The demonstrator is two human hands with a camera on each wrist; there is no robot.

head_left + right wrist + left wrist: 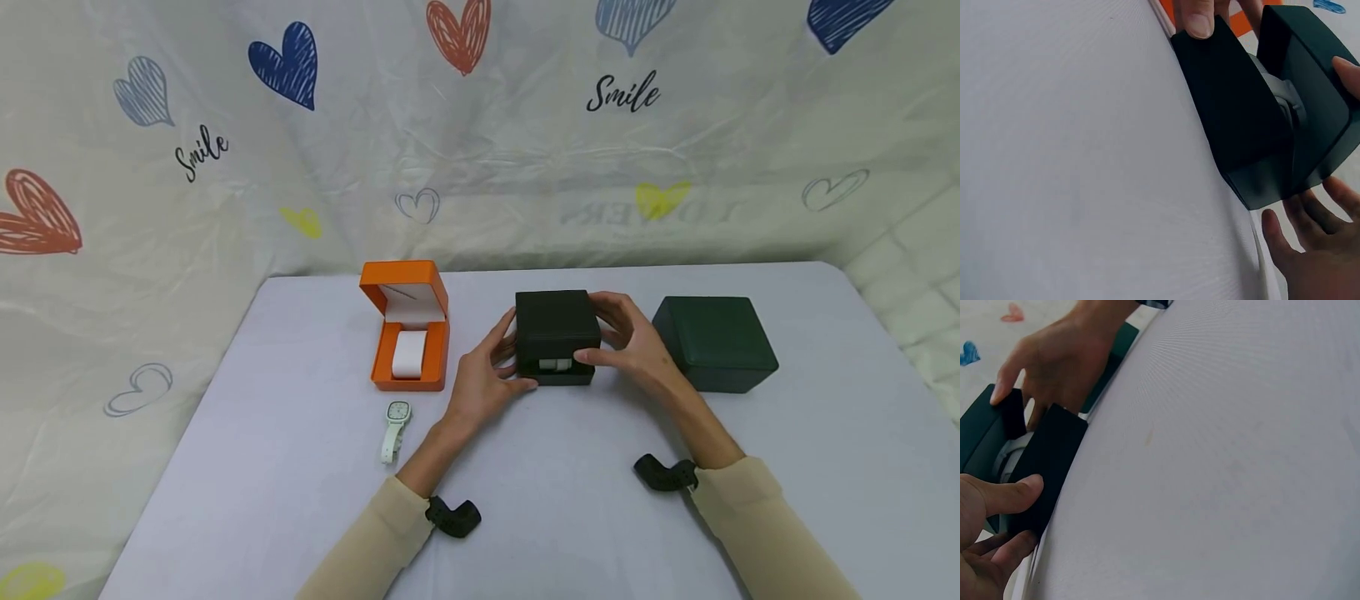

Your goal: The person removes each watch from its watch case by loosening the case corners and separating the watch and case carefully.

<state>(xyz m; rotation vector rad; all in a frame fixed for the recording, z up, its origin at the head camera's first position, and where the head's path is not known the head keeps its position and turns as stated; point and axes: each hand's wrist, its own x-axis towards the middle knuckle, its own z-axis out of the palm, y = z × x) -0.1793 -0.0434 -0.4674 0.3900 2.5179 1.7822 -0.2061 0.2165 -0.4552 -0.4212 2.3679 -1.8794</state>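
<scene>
A dark green watch box (557,321) stands mid-table with its lid partly raised. Inside, between lid and base, shows a pale rounded band (1285,94); whether it is a watch or a cushion is hard to tell. My left hand (483,383) grips the base from the left, its thumb (1025,490) on the front face. From the right, my right hand (633,346) holds the lid, with the thumb at its front edge and the fingers along its side. A white watch (393,432) lies left of my left hand, in front of an orange watch box (380,358).
The orange box stands with its lid up and a white cushion (408,354) inside. A closed green box (716,343) sits on the right, close behind my right wrist. All rest on a white-covered table (555,517), with a heart-printed sheet (517,125) behind.
</scene>
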